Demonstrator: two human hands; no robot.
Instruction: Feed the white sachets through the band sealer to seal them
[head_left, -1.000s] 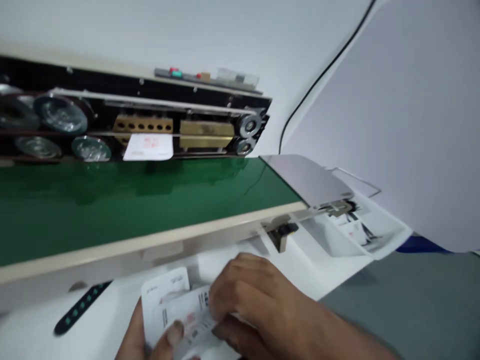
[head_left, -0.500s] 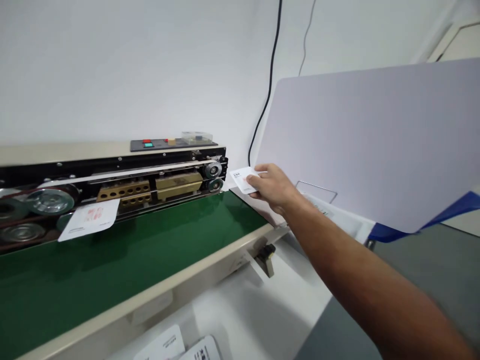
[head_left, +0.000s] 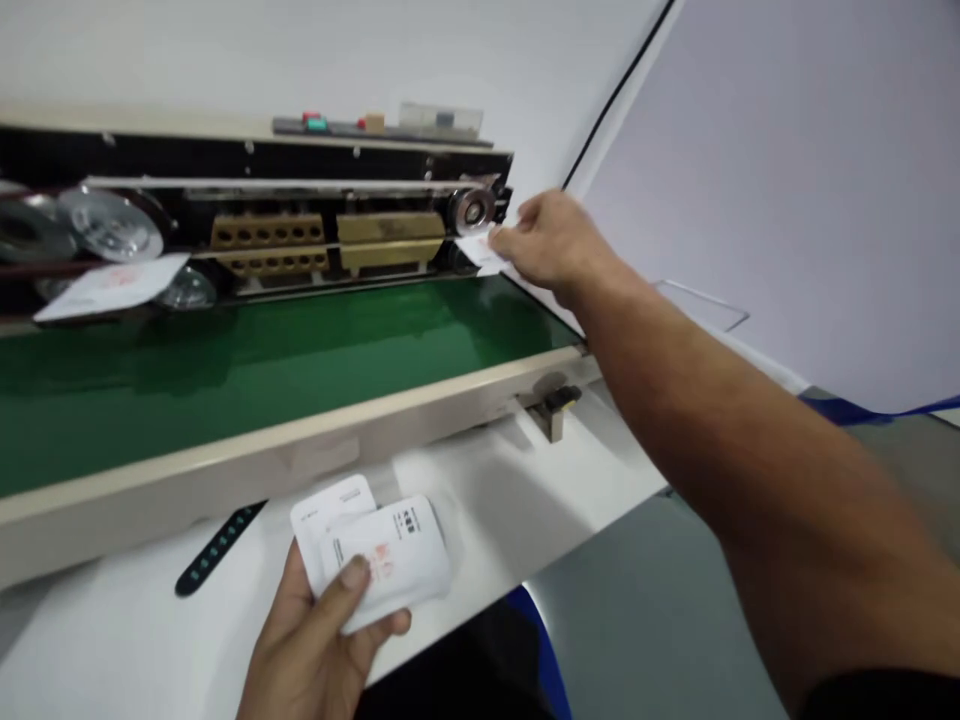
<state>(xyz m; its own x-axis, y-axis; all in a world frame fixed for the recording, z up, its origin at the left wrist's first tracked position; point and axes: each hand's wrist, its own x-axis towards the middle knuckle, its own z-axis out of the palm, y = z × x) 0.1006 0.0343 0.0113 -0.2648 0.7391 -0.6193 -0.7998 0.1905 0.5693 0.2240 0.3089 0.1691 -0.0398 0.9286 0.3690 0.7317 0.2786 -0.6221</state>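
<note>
My right hand [head_left: 551, 245] reaches far over the green conveyor belt [head_left: 262, 360] and pinches a small white pouch [head_left: 482, 250] at the right-hand end of the sealing machine [head_left: 247, 215], right by its end roller. My left hand [head_left: 315, 640] is low at the front and grips a small stack of white pouches [head_left: 375, 560] with red and black print, thumb on top. Another white pouch [head_left: 112, 288] hangs in the machine's band at the left.
A control panel with red and green buttons [head_left: 337, 125] sits on top of the machine. A black strip with green dots [head_left: 217, 550] lies on the white table. A large white board [head_left: 810, 190] stands at the right, with a black cable [head_left: 622, 90] on the wall.
My right hand carried one pouch from beside the machine to its right-end roller. The pouch in the band travelled further left. My left hand with the stack is back in view.
</note>
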